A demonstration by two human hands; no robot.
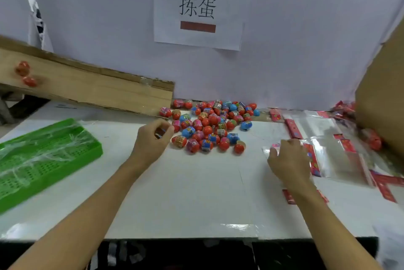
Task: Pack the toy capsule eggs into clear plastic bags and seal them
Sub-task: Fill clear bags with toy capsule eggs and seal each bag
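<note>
A heap of eggs (213,124), mostly red with some blue and pink ones, lies on the white table (196,193) against the back wall, just right of the low end of a cardboard ramp (91,86). Two more red eggs (25,73) sit high on the ramp at the far left (blurred, so little more can be said of them). The left hand (150,140) hovers at the heap's left edge with its fingers curled in, and something small and dark shows between the thumb and the curled fingers; what it is cannot be told, nor whether the hand truly pinches it. The nearest eggs lie just beside its fingertips. The right hand (288,160) rests palm down on the edge of the clear bags (328,145), which lie spread and overlapping on the table to the right of the heap, each with a red printed header strip. Its fingers are bent over the left end of the nearest bag, and the thumb points left; whether they pinch the plastic cannot be told. A green perforated tray (43,160) with crumpled clear film in it stands at the table's left. A white sheet (197,16) with two printed characters hangs on the wall above the heap, and a brown box (382,99) stands at the far right.
</note>
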